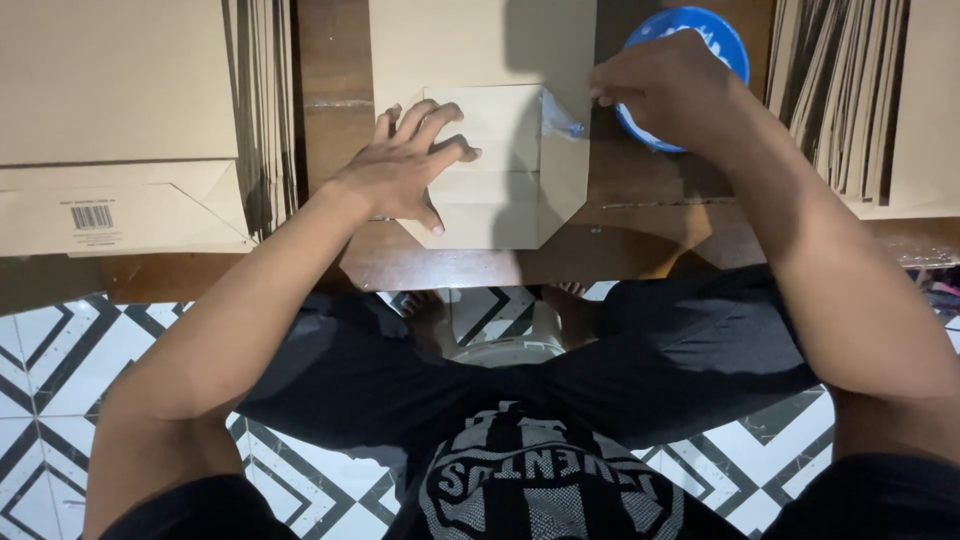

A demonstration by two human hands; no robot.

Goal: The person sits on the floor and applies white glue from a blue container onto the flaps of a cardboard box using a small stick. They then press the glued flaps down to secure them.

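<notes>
A flat brown paper bag (500,150) lies on a low wooden table (640,215), its folded bottom flaps toward me. My left hand (405,165) presses flat on the left part of the folded bottom, fingers spread. My right hand (665,90) hovers over a blue round container (725,40) at the bag's right edge, fingers pinched together; a small blue-tinged smear or tool shows by the flap (560,115), and I cannot tell if the fingers hold it.
Stacks of flat brown paper bags stand at the left (120,120) and the right (860,90) of the table. Below the table edge are my crossed legs in dark shorts and a black-and-white patterned tile floor (60,340).
</notes>
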